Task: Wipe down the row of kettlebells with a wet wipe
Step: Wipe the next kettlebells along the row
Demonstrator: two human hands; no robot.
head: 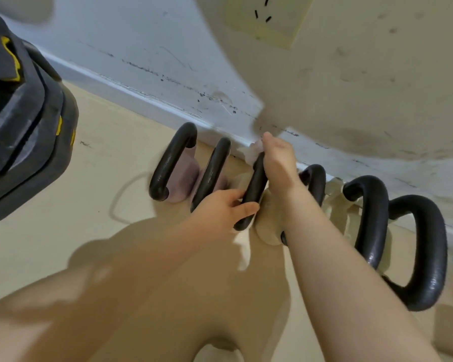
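Kettlebells (259,194) stand in a row on the floor (63,231) along the baseboard, black handles up. From the left: two purple-bodied ones untouched by either hand, then the third, where the left hand (225,207) grips the near end of the handle to steady it. The right hand (277,158) curls over the far end, pressing the wet wipe (251,152) on it. This handle looks mid-wipe; next probably comes the body, then the bells further right.
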